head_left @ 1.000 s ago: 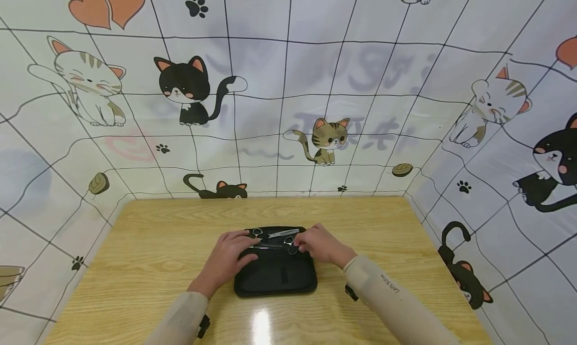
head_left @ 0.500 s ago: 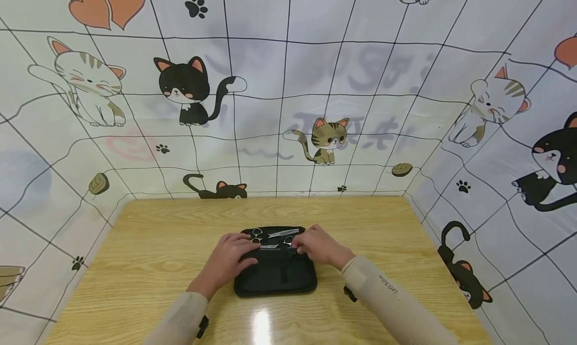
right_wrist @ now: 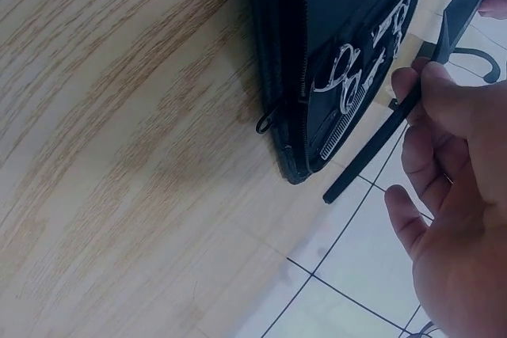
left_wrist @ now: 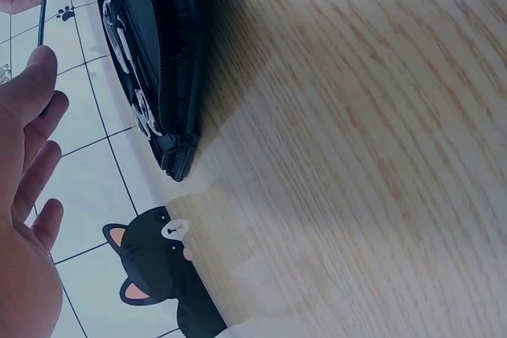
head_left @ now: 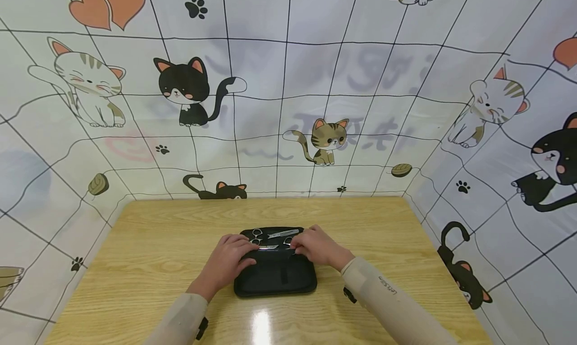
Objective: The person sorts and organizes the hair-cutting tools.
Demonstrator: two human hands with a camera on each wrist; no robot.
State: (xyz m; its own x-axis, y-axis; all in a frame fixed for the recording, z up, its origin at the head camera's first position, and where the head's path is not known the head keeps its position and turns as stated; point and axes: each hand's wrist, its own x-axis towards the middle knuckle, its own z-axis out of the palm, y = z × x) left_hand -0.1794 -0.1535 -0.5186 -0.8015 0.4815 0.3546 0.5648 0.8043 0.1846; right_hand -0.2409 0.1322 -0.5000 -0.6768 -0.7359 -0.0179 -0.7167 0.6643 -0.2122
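A black zip case [head_left: 275,274] lies unfolded on the wooden table. Silver thinning scissors [head_left: 283,233] and a second pair of scissors [head_left: 269,247] sit in its far half. Both hands hold a flat black comb-like piece [right_wrist: 380,148] over the case; it has a broad part and a narrow tail, and no teeth show. My left hand [head_left: 227,259] pinches one end between thumb and finger. With thumb and forefinger, my right hand [head_left: 317,245] pinches the piece where broad part and tail meet. The tail sticks out past the right hand.
The wooden table [head_left: 171,235] meets a cloth backdrop [head_left: 270,79] printed with cats and grid lines, which rises behind it and at both sides. A zip pull [right_wrist: 268,120] hangs at the case's edge. A dark wrist strap [head_left: 349,294] shows under the right sleeve.
The dark piece has shifted slightly towards me, so the lower scissors' blade shows more plainly. The right hand has drawn a little to the left. Both hands keep their hold.
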